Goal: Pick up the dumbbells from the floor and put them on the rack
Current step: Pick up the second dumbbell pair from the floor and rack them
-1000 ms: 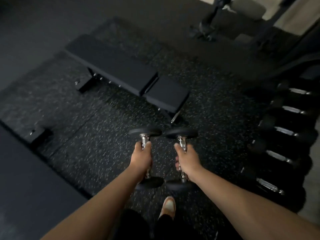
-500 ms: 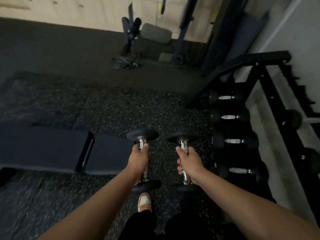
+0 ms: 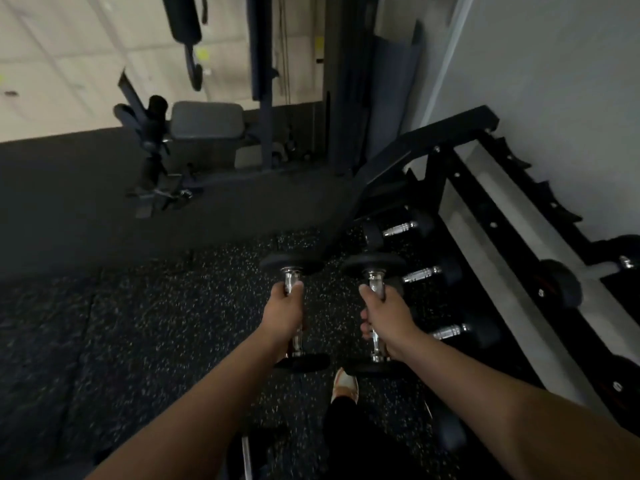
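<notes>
My left hand (image 3: 283,315) grips the chrome handle of a black dumbbell (image 3: 291,265), held off the floor with its ends pointing away from and toward me. My right hand (image 3: 388,318) grips a second dumbbell (image 3: 373,263) the same way, parallel and just to the right. The black tiered rack (image 3: 460,174) stands to the right against the white wall. Several dumbbells (image 3: 420,273) lie on its lower tier, right of my right hand. One more dumbbell (image 3: 559,287) rests on an upper tier.
Speckled black rubber flooring (image 3: 156,323) lies underfoot, with my shoe (image 3: 344,384) below the hands. A weight machine with a grey seat pad (image 3: 207,123) stands at the back. Its frame post (image 3: 261,81) rises beside a dark rolled mat (image 3: 391,91) in the corner.
The view has swung right and up: the flat bench has left the frame and the rack has come closer on the right. Both hands kept hold of their dumbbells.
</notes>
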`<act>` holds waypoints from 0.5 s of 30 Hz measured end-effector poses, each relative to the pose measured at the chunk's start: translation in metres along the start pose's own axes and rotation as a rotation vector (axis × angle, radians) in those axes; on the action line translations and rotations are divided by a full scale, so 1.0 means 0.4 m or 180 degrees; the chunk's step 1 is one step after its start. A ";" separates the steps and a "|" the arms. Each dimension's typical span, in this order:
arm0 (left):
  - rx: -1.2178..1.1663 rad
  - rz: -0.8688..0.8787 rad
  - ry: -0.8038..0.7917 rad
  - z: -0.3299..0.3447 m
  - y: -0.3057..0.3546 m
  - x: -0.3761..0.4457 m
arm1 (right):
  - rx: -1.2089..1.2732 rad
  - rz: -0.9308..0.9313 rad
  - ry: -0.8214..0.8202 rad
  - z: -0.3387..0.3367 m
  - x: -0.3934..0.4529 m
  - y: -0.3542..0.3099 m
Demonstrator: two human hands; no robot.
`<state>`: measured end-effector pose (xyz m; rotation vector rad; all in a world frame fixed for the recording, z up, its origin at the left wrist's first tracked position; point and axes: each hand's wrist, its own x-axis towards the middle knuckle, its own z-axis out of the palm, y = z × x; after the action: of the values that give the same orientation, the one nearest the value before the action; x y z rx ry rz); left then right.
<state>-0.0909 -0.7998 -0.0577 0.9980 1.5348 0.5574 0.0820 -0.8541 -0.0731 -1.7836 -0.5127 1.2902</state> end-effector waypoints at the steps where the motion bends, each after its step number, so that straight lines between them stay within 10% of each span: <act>1: 0.0064 0.0007 0.0016 0.021 0.044 0.039 | 0.0045 0.0022 0.0026 -0.009 0.047 -0.034; 15: 0.0442 0.0347 -0.0890 0.391 0.585 0.582 | 0.0786 0.0024 0.1004 -0.207 0.568 -0.433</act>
<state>0.1317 -0.5116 -0.0332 1.2178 1.2888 0.3716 0.2701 -0.6249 -0.0501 -1.7355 -0.1624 1.0023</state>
